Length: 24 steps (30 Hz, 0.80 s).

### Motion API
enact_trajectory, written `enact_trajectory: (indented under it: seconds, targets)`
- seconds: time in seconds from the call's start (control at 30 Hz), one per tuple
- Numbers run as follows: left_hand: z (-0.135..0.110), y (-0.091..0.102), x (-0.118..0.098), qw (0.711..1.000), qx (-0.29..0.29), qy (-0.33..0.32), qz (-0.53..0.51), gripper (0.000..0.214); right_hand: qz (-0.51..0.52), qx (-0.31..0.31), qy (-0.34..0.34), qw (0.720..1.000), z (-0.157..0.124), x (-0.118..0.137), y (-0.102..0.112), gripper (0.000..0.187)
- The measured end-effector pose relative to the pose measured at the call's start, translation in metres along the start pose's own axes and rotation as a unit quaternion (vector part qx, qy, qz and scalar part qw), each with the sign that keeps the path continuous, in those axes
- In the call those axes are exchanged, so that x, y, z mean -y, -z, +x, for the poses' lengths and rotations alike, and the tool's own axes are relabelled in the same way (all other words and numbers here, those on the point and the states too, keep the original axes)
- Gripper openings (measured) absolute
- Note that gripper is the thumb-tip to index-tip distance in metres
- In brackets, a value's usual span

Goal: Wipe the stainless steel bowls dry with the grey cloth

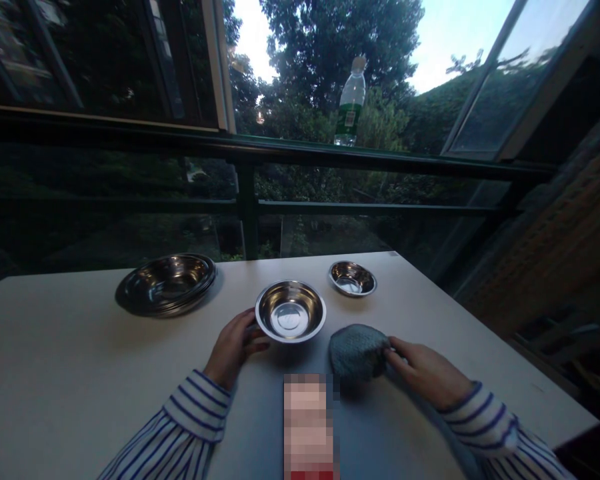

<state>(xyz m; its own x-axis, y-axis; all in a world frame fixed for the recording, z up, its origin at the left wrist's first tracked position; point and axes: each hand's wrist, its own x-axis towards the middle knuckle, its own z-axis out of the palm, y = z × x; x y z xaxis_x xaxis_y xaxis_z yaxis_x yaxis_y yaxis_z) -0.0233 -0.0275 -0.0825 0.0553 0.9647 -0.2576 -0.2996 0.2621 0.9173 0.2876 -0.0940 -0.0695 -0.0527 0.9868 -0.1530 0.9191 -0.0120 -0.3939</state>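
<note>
Bowl near mid-worktop, at the left grip.
Left grip curls at its side, seemingly steadying it; whether closed, I cannot tell. Right grip pinches the cloth by its edge, leaving most free. Small bowl and stack sit farther back.

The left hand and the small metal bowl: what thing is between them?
In the head view, another metal bowl is between the left hand and the small bowl.

no readable text; bottle label seems blurred
</note>
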Motion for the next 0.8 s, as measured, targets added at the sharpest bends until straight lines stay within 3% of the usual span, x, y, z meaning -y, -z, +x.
enact_trajectory:
  seconds: [0.17, 0.3, 0.37, 0.43, 0.57, 0.8]
  targets:
    - [0.003, 0.001, 0.001, 1.0, -0.012, -0.003, -0.017, 0.026, -0.06, 0.018, 0.008, 0.998, -0.009, -0.011, 0.02, 0.039]
    - [-0.001, 0.002, 0.003, 0.999, -0.032, 0.003, -0.033, 0.023, -0.045, -0.062, 0.011, 0.997, -0.001, -0.003, 0.037, 0.042]
    - [-0.005, 0.0, 0.003, 0.999, -0.042, 0.019, -0.023, 0.023, -0.017, -0.081, 0.046, 0.996, 0.011, 0.011, 0.046, 0.041]
    - [-0.011, -0.003, 0.004, 0.999, -0.043, 0.029, -0.01, 0.025, -0.002, -0.055, 0.092, 0.994, 0.029, 0.03, 0.052, 0.037]
    - [-0.02, -0.01, 0.004, 0.999, -0.01, 0.031, 0.002, 0.033, 0.003, 0.01, 0.092, 0.996, 0.075, 0.063, 0.052, 0.03]
    - [-0.022, -0.016, -0.004, 1.0, -0.011, 0.022, 0.015, 0.028, 0.063, 0.131, 0.0, 0.989, 0.126, 0.084, 0.025, 0.025]
